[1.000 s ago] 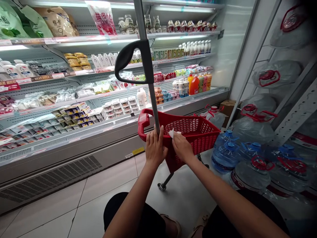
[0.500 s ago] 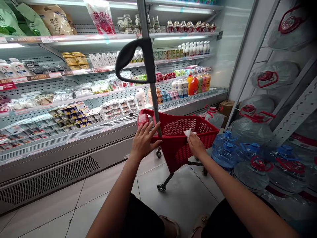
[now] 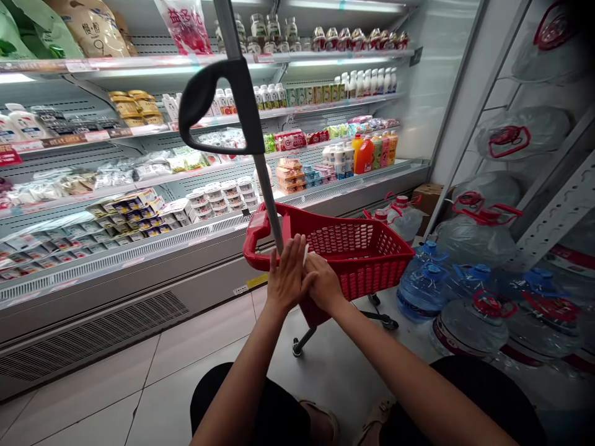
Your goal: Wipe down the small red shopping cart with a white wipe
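Standing on grey wheeled legs (image 3: 307,338); red plastic basket (image 3: 372,271), perforated, open-topped

Strip lights (image 3: 316,4) brighten tiered shelves (image 3: 160,64) in an open-fronted display case (image 3: 209,279) lining a pale tiled floor (image 3: 102,384), with a perforated metal rack (image 3: 558,210) standing in dimmer light at right.

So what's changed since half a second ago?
The right hand moved left along the red basket, up beside the left hand, which came right. The pole and black handle swung left. The right hand still holds the white tissue; the water bottles stayed put.
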`<state>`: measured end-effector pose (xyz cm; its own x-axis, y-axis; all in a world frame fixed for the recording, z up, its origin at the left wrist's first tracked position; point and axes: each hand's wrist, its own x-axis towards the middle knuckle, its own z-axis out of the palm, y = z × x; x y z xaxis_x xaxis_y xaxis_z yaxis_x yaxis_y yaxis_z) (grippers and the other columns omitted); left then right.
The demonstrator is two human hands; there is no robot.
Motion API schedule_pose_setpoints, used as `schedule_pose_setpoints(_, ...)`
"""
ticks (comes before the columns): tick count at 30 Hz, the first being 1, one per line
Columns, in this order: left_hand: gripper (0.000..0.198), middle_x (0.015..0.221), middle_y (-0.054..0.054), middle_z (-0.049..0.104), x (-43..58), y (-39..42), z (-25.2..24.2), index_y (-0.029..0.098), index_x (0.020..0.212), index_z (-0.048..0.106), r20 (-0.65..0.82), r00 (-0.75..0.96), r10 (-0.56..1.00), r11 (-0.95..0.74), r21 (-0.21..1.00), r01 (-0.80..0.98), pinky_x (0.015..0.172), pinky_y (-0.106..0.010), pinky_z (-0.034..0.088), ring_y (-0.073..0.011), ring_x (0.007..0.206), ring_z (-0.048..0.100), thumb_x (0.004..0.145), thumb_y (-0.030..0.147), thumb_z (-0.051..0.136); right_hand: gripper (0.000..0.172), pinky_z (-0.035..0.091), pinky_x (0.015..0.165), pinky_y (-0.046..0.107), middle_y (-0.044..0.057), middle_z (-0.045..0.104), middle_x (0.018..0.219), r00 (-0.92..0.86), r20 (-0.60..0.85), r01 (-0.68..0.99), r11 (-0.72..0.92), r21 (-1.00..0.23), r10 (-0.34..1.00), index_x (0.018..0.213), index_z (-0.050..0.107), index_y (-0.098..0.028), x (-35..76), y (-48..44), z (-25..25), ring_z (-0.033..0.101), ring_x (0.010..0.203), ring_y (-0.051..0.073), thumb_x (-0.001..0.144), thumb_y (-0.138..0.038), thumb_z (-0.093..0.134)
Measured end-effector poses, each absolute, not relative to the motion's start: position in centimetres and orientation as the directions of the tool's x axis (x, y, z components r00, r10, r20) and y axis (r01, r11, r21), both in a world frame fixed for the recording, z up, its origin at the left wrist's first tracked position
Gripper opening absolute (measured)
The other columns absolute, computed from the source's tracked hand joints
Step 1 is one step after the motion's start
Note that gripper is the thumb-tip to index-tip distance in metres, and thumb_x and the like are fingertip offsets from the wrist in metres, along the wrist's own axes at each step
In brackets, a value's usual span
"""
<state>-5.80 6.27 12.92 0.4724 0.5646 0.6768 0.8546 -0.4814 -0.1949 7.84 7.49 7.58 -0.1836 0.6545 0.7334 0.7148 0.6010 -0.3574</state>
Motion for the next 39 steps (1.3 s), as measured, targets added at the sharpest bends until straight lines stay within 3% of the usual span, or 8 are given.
schedule_pose_setpoints(3, 0.087, 0.173, -0.007, 0.024, -5.9, 6.0, 12.4, 0.022, 0.169, -0.005, 0.627, 0.529, 0.571, -0.525, -0.215, 0.823, 0.132, -0.047, -0.012, -0.0241, 0.161, 0.023, 0.106, 0.061, 0.038, 0.045, 0.043, 0.119, 0.051, 0.015, 0.070, 0.131, -0.172, 0.715, 0.795, 0.524, -0.305, 0.678, 0.139, 0.062, -0.016, 11.4, 7.5, 5.3, 0.060, 0.129, 0.029, 0.106, -0.027, 0.033)
schedule_pose_setpoints(9, 0.083, 0.172, -0.007, 0.028, -7.1, 5.9, 12.6, 0.024, 0.170, 0.006, 0.624, 0.502, 0.599, -0.525, -0.168, 0.834, 0.134, -0.053, 0.000, -0.0271, 0.159, 0.028, 0.105, 0.057, 0.044, 0.047, 0.043, 0.116, 0.058, 0.021, 0.072, 0.122, -0.066, 0.707, 0.875, 0.381, -0.298, 0.704, 0.127, 0.067, -0.011, 22.7, 6.5, 2.1, 0.062, 0.124, 0.035, 0.106, -0.033, 0.031)
schedule_pose_setpoints(13, 0.075, 0.172, -0.014, 0.027, -5.5, 5.8, 11.9, 0.011, 0.169, 0.015, 0.619, 0.495, 0.610, -0.497, -0.188, 0.847, 0.135, -0.049, 0.011, -0.0256, 0.160, 0.025, 0.105, 0.037, 0.046, 0.047, 0.044, 0.114, 0.058, 0.021, 0.072, 0.124, -0.017, 0.721, 0.895, 0.332, -0.298, 0.693, 0.128, 0.067, -0.010, 22.2, 6.4, 2.2, 0.063, 0.123, 0.034, 0.107, -0.032, 0.030)
schedule_pose_setpoints(18, 0.075, 0.167, -0.024, 0.033, -2.1, 5.3, 9.5, -0.003, 0.163, 0.021, 0.594, 0.516, 0.617, -0.484, -0.230, 0.844, 0.133, -0.050, 0.023, -0.0306, 0.160, 0.023, 0.096, 0.017, 0.046, 0.048, 0.043, 0.117, 0.046, 0.016, 0.068, 0.138, -0.131, 0.731, 0.866, 0.437, -0.244, 0.669, 0.145, 0.057, -0.012, 13.6, 6.9, 3.6, 0.060, 0.131, 0.027, 0.107, -0.023, 0.030)
schedule_pose_setpoints(25, 0.092, 0.175, -0.014, 0.015, -3.7, 5.3, 9.4, 0.005, 0.168, 0.007, 0.545, 0.609, 0.577, -0.543, -0.301, 0.784, 0.134, -0.042, 0.017, -0.0237, 0.163, 0.011, 0.086, 0.009, 0.049, 0.039, 0.048, 0.107, 0.044, 0.016, 0.075, 0.117, -0.169, 0.723, 0.890, 0.420, -0.180, 0.670, 0.123, 0.069, -0.014, 17.8, 7.0, 2.8, 0.066, 0.111, 0.028, 0.105, -0.023, 0.036)
schedule_pose_setpoints(31, 0.100, 0.176, -0.013, 0.007, -5.0, 5.9, 10.6, 0.009, 0.169, 0.004, 0.516, 0.564, 0.644, -0.536, -0.222, 0.815, 0.135, -0.045, 0.010, -0.0262, 0.164, 0.006, 0.085, 0.018, 0.058, 0.038, 0.052, 0.103, 0.050, 0.018, 0.075, 0.109, -0.076, 0.730, 0.944, 0.285, -0.168, 0.680, 0.113, 0.072, -0.013, 27.9, 6.5, 0.4, 0.067, 0.107, 0.032, 0.104, -0.024, 0.037)
schedule_pose_setpoints(36, 0.101, 0.177, -0.014, 0.007, -4.6, 6.6, 10.3, 0.011, 0.168, 0.013, 0.525, 0.440, 0.728, -0.459, -0.103, 0.882, 0.134, -0.052, 0.006, -0.0302, 0.164, 0.004, 0.082, 0.024, 0.064, 0.042, 0.052, 0.105, 0.054, 0.019, 0.073, 0.122, 0.017, 0.759, 0.965, 0.187, -0.182, 0.651, 0.131, 0.066, -0.012, 27.9, 5.0, -0.9, 0.067, 0.118, 0.034, 0.105, -0.024, 0.036)
schedule_pose_setpoints(39, 0.105, 0.177, -0.014, 0.008, -2.8, 6.4, 8.8, 0.010, 0.168, 0.013, 0.493, 0.435, 0.754, -0.475, -0.050, 0.879, 0.134, -0.056, 0.004, -0.0336, 0.164, 0.002, 0.079, 0.028, 0.066, 0.054, 0.046, 0.114, 0.052, 0.016, 0.064, 0.145, -0.050, 0.768, 0.963, 0.235, -0.133, 0.638, 0.157, 0.045, -0.014, 24.3, 3.8, -0.3, 0.060, 0.133, 0.031, 0.104, -0.016, 0.035)
